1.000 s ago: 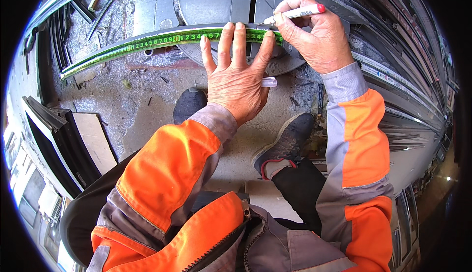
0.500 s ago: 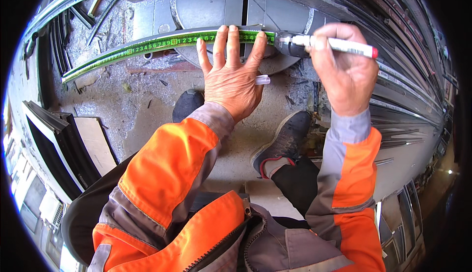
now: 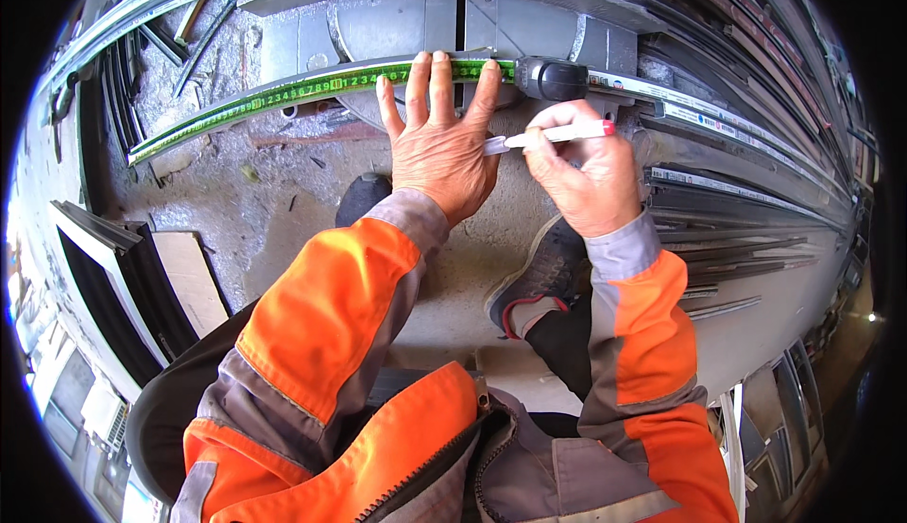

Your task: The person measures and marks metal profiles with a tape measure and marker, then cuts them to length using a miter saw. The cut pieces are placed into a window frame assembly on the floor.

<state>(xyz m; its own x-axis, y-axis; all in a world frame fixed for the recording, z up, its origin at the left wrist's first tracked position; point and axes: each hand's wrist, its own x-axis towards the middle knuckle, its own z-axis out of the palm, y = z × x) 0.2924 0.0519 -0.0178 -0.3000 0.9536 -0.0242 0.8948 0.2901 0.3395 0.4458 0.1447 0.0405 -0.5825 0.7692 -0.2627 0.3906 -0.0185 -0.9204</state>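
A green tape measure blade (image 3: 213, 119) is drawn out in a curve along a metal strip, its dark case (image 3: 557, 79) at the right end. My left hand (image 3: 439, 154) presses the blade against the strip with spread fingertips. Beneath its thumb side it also holds a clear marker cap (image 3: 495, 145); the grip itself is hidden. My right hand (image 3: 595, 178) pinches a white marker (image 3: 569, 132) with a red end. The marker's tip meets the cap's open end, beside my left hand.
Behind the tape lies a grey metal machine bed (image 3: 392, 24) with a dark slot. Long metal profiles (image 3: 746, 131) are stacked at right, more (image 3: 142, 17) at far left. Black-and-white frame pieces (image 3: 118, 277) stand at left. My shoe (image 3: 539, 273) rests on the floor below.
My right hand has moved left and down from the tape case, bringing the marker to the cap. My left hand stays on the blade.
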